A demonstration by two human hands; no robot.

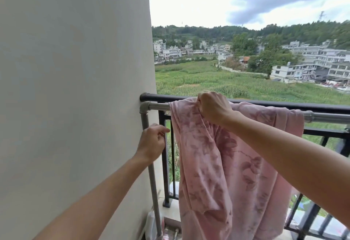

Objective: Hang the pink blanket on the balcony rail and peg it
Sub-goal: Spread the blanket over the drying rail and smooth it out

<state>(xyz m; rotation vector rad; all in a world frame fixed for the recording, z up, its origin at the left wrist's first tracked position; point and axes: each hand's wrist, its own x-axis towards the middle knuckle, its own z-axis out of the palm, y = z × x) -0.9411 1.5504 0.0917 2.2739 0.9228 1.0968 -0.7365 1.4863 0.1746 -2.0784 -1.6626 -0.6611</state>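
**Firmly held at the pipe: blanket draped, one hand on it**

Up on top of the grey metal pipe [159, 106], the right hand [214, 108] was closed in a fist around a bunched fold of the pink blanket [227, 164], knuckles toward the camera and fingers curled tight into the cloth. That blanket, printed with darker leaves, lay over the pipe and hung down on the near side in long crumpled folds, its left edge close to the pipe's elbow joint and its right part spread flatter along the pipe.

Below the pipe, beside its upright leg, the left hand [151, 142] was raised apart from the blanket. Its fingers were loosely curled with thumb and forefinger reaching toward the cloth's edge. I could not tell whether they pinched anything or touched the bars behind.

Just behind the pipe ran the black balcony rail [284, 105], parallel to it and slightly higher. Left of the pipe stood a pale wall [75, 88]. At the foot of the pipe's leg sat what looked like a white plastic container [151, 222]; its contents could not be made out.
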